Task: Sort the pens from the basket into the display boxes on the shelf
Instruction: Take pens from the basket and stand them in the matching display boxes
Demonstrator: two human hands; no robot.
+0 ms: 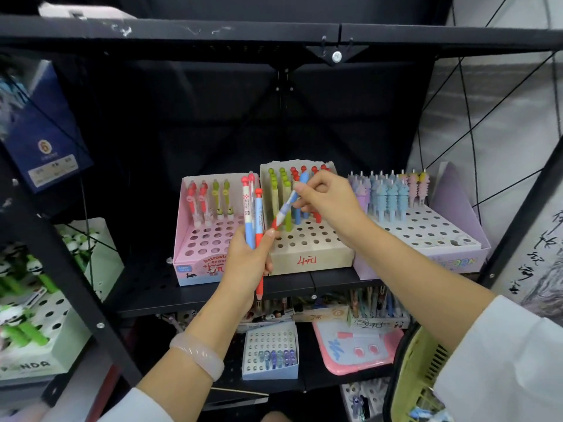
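Blue-and-white pen (288, 202) with a red tip is pinched in the right grip (327, 197); its long axis runs diagonally, tip down-left of the grip, cap up toward the rear. It sits over the beige display box (307, 254), whose standing green, blue and red pens crowd the rows directly behind the grip. Left grip (248, 263) is clenched on a bundle of pens (254, 214), held near upright, tips down. Pink display box (198, 263) lies left of that grip, lilac display box (457, 239) right. Yellow basket (417, 376) hangs beneath the right forearm.
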